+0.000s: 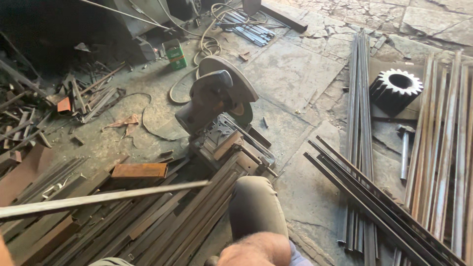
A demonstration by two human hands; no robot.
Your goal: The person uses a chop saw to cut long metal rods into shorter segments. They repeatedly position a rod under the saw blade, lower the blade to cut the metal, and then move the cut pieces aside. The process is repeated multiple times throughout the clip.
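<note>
Long flat grey steel strip (103,198), blurred, lies nearly level across the lower left, running from the left frame edge to a free end just left of the saw base; it passes above a heap of flat steel bars (148,221) stacked on the floor. At the bottom left corner a sliver of the left hand (4,253) shows beside the strip's near end; whether it grips the strip cannot be told. Upper left, a scatter of rusty offcuts (59,106) covers the dark floor, with a small green box (175,53) farther back. A rust-brown rectangular steel block (139,170) rests on the bars, just above the strip. At centre stands a dark grey abrasive chop saw (219,111), its round disc (234,81) raised and tilted, its pale cable (204,47) looping behind. Below the saw, a bent knee in olive trousers (256,207) rises from the bottom edge, and the right forearm (256,250) lies across it; that hand is out of view. Right of centre, dark angle-iron lengths (374,207) fan across the stone floor (290,74). Thin grey rods (359,98) run away beyond them. Far right, a black toothed gear wheel (395,88) sits beside rusty long bars (446,148).
</note>
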